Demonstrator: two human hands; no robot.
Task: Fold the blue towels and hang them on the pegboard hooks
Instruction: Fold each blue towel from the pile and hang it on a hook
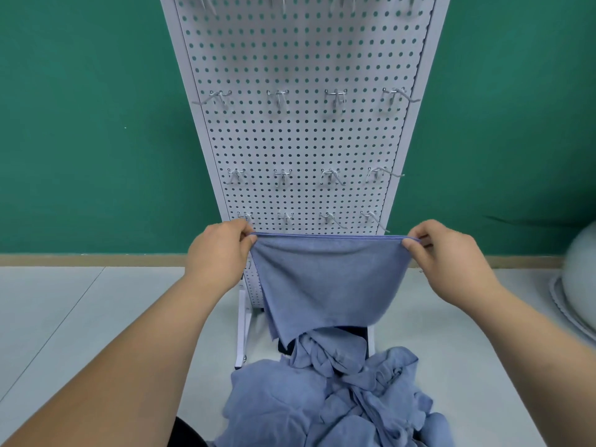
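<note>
A blue towel point(325, 279) hangs stretched between my hands in front of the white pegboard point(300, 140). My left hand point(219, 250) pinches its upper left corner and my right hand point(442, 256) pinches its upper right corner, so the top edge runs taut and level. The towel's lower part droops toward a crumpled pile of blue towels point(329, 401) below. Several rows of metal hooks point(278, 97) stick out of the pegboard, all bare. The lowest row of hooks point(285, 217) sits just above the towel's top edge.
The pegboard stands on a white frame leg point(243, 330) on a pale floor point(80, 317), against a green wall point(90, 124). A pale rounded object point(577, 279) lies at the right edge.
</note>
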